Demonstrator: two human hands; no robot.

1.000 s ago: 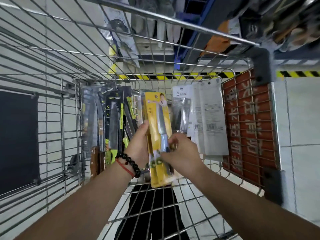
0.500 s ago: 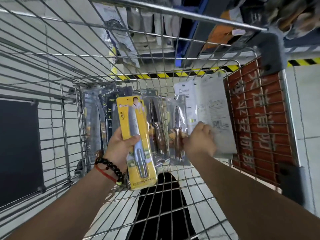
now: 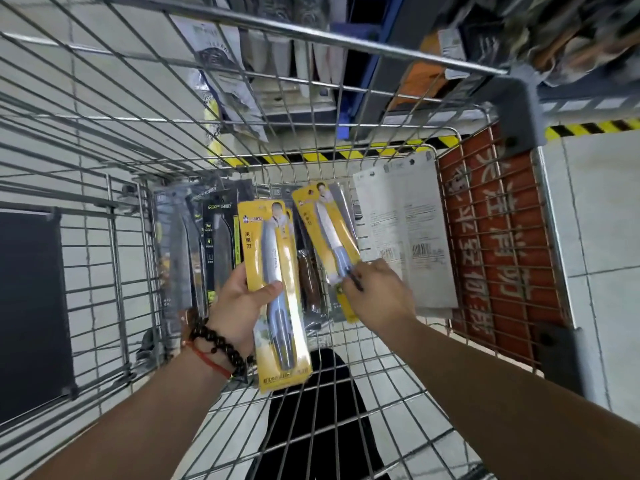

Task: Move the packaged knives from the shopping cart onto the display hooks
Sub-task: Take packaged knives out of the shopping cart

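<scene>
- Left hand [image 3: 239, 306] has a firm grip on a yellow knife pack [image 3: 277, 296], thumb across the front over the blade, fingers behind. It's upright, lifted off the rest, down around 6 o'clock in the shopping cart [image 3: 114, 271].
- Right hand [image 3: 377, 296] is pinching the lower part of a second yellow pack [image 3: 329, 237], right at the knife handle. That one leans with its top toward 11 o'clock and sits just at 2 o'clock from the first pack, not touching it.
- Behind the left-hand pack, at 9 to 10 o'clock, a bunch of black knife packs [image 3: 214, 247] stands on edge against the cart's far wire wall.
- Between the two yellow packs you can spot a brown-handled knife [image 3: 308, 282] in clear packaging.
- At 3 o'clock from the right hand, white card backs [image 3: 408, 230] with barcodes lean against the red panel [image 3: 498, 237] on the cart's side.
- Beaded bracelet [image 3: 218, 344] plus a red cord on the left wrist.
</scene>
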